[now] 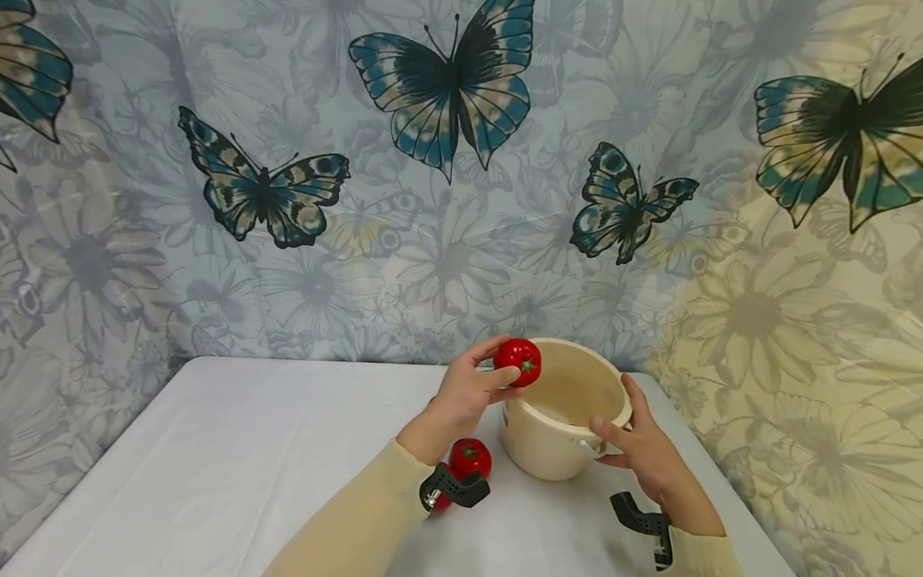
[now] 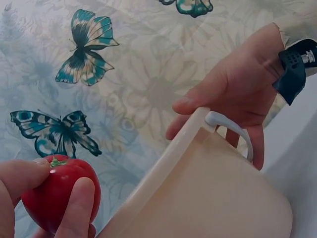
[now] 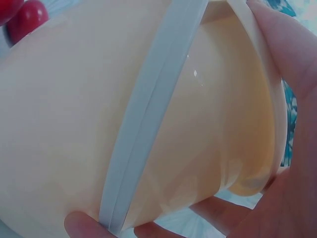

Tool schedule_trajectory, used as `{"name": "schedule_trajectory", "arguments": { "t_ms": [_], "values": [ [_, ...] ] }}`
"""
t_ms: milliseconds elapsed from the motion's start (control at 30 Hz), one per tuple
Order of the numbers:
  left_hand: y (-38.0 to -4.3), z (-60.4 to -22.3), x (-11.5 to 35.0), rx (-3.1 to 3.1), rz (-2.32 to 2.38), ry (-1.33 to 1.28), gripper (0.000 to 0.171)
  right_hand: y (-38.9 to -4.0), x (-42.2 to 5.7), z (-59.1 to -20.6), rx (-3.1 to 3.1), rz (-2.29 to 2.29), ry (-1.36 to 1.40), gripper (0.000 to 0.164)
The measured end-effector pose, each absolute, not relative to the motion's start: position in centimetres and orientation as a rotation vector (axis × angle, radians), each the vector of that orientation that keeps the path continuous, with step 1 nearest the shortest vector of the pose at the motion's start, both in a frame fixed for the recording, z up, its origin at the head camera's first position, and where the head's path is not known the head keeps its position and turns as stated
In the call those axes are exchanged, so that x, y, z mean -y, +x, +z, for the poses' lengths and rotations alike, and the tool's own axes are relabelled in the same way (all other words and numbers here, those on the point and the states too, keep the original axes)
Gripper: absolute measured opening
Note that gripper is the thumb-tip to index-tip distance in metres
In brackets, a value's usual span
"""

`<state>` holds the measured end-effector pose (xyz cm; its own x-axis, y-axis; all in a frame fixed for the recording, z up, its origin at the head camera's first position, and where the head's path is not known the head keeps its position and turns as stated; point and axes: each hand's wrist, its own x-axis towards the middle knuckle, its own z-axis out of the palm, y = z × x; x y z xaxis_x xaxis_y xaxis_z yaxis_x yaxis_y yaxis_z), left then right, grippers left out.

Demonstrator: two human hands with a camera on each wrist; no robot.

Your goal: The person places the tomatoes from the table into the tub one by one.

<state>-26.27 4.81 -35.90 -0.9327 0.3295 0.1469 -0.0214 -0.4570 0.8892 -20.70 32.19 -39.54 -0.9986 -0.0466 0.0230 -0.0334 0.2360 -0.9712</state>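
My left hand (image 1: 469, 383) pinches a red tomato (image 1: 522, 362) between thumb and fingers, its green stem facing out. It holds the tomato up at the left rim of a cream plastic bucket (image 1: 541, 445), overlapping that rim in the head view. On the opposite side my right hand (image 1: 649, 449) grips the bucket's rim, thumb at the edge and fingers around the outside. The bucket is slightly tilted. A pale handle (image 3: 143, 119) hangs down its outer wall near the right fingers. Just below my left wrist a second tomato (image 1: 470, 458) lies on the table.
Another red tomato (image 1: 442, 503) is mostly hidden behind the left wrist's black camera mount (image 1: 454, 486). A white cloth covers the table (image 1: 238, 449). Butterfly-print fabric (image 1: 447, 296) hangs right behind the table's back edge and along both sides.
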Motion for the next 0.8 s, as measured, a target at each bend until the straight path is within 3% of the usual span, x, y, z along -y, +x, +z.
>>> {"name": "schedule_trajectory", "arguments": {
  "t_ms": [800],
  "values": [
    [-25.9, -36.2, -6.2, -1.755, 2.331, 0.494, 0.060, -20.6, -32.1, -39.4, -2.469, -1.926, -0.087, 0.098]
  ]
}}
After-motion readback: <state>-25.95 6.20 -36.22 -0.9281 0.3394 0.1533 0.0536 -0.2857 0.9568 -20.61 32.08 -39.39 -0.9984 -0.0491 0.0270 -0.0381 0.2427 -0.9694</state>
